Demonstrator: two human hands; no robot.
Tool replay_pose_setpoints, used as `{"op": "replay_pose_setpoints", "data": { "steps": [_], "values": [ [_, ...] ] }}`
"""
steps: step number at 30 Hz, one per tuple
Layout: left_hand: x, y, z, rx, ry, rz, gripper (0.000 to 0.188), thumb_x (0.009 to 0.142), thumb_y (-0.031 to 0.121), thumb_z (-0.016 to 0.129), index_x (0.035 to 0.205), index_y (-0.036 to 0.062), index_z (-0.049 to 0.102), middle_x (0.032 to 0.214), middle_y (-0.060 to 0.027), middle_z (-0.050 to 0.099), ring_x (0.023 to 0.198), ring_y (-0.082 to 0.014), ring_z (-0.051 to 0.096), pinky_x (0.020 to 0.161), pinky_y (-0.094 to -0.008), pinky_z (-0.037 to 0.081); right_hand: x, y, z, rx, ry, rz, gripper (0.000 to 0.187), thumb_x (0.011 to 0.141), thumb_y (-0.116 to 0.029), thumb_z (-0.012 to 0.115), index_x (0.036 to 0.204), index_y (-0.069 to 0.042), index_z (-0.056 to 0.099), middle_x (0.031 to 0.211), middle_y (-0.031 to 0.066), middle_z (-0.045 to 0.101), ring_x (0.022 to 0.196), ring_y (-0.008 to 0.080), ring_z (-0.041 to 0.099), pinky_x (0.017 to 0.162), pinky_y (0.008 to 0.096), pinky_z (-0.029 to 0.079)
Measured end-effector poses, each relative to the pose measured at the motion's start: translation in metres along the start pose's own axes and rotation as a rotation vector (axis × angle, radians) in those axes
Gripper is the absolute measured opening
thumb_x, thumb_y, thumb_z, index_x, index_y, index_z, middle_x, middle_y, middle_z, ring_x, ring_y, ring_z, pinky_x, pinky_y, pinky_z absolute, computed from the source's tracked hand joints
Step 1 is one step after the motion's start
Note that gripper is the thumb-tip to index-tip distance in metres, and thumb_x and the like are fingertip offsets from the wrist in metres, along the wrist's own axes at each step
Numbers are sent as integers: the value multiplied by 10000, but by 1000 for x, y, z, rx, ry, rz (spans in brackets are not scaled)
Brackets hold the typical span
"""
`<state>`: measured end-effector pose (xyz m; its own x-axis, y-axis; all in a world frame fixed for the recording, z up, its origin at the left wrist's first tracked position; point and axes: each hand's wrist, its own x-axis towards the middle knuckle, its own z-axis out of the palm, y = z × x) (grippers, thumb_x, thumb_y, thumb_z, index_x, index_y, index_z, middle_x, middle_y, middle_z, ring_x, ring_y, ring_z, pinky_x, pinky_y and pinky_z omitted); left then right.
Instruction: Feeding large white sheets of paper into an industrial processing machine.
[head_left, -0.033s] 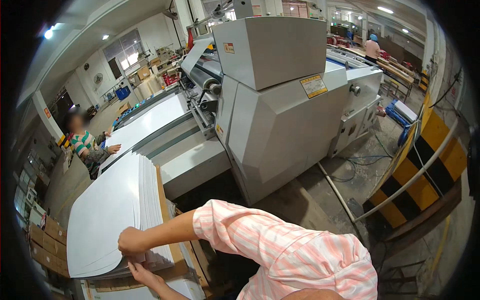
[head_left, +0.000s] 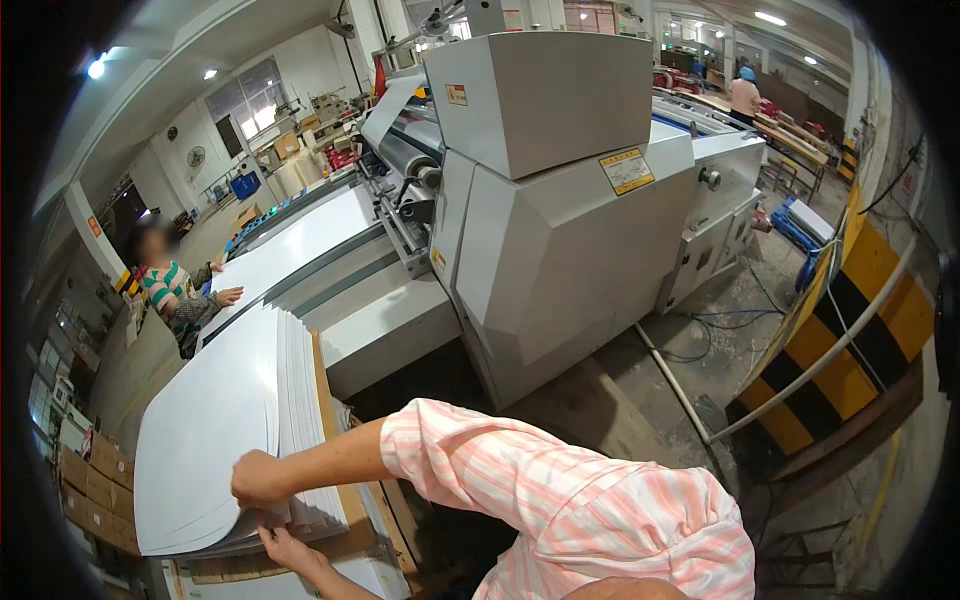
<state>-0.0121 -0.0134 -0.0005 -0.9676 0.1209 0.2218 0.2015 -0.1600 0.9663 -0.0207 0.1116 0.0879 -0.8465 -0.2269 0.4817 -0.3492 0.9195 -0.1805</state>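
A tall stack of large white paper sheets (head_left: 205,425) lies in front of me at the left, its top sheets curling up at the near corner. My right hand (head_left: 262,478), reaching across from a pink-and-white striped sleeve, is closed in a fist on the sheets' right edge by that corner. Just below it, my left hand (head_left: 290,552) comes in from the lower edge, with its fingers at the lifted corner, pinching the sheets. Its fingertips are partly hidden by the paper. Brown cardboard (head_left: 352,540) shows under and beside the stack.
A big grey machine with rollers (head_left: 540,240) stands ahead. Its feed table (head_left: 300,240) carries a white sheet, with a co-worker's hand (head_left: 229,297) on it. Cardboard boxes (head_left: 95,485) are at the far left. A yellow-and-black striped panel (head_left: 850,340) and a pipe rail stand right.
My right hand has shifted slightly left with the sheet edge. My left hand is in almost the same place.
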Motion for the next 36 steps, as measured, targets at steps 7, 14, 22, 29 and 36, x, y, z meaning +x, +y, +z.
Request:
{"op": "replay_pose_setpoints", "data": {
  "steps": [7, 14, 22, 29, 36],
  "values": [
    [-4, 9, -2, 123, 96, -5, 298, 848, 64, 457, 1139, 15, 501, 1072, -56, 533, 893, -149, 502, 733, -256, 412, -1, -6, -2, 24, 462, -196, 131, 629, -206, 579, 610, -77, 584, 641, 77, 577, 625, 265, 578, 508, 380, 462],
    [-5, 2, 3, -105, 53, -21, 328, 866, 122, 435, 1180, 32, 462, 1070, -96, 528, 907, -169, 506, 745, -259, 409, -30, 8, 21, -95, 113, -183, 203, 648, -254, 583, 684, -59, 626, 722, 72, 596, 704, 237, 548, 533, 341, 465],
    [-6, -2, -6, -288, 273, 9, 488, 869, 229, 461, 1280, 19, 303, 972, -118, 509, 847, -178, 497, 717, -275, 393, -31, -13, 16, -54, -26, -146, 265, 621, -323, 616, 654, -62, 645, 734, 78, 598, 809, 258, 537, 602, 359, 456],
    [-1, -14, -14, -277, 190, 14, 536, 847, 150, 501, 1286, -32, 254, 1028, -180, 499, 887, -231, 510, 797, -310, 404, -18, -13, 8, 191, -141, 174, 242, 577, -271, 645, 667, -45, 652, 680, 140, 612, 710, 298, 600, 602, 375, 479],
    [12, -18, -29, -262, 102, -44, 563, 850, 148, 508, 1289, -55, 219, 1175, -180, 435, 989, -271, 490, 830, -329, 410, -17, -6, 6, -19, 70, -120, 168, 616, -227, 588, 634, -65, 629, 665, 105, 602, 681, 263, 587, 533, 355, 473]
  ]
}}
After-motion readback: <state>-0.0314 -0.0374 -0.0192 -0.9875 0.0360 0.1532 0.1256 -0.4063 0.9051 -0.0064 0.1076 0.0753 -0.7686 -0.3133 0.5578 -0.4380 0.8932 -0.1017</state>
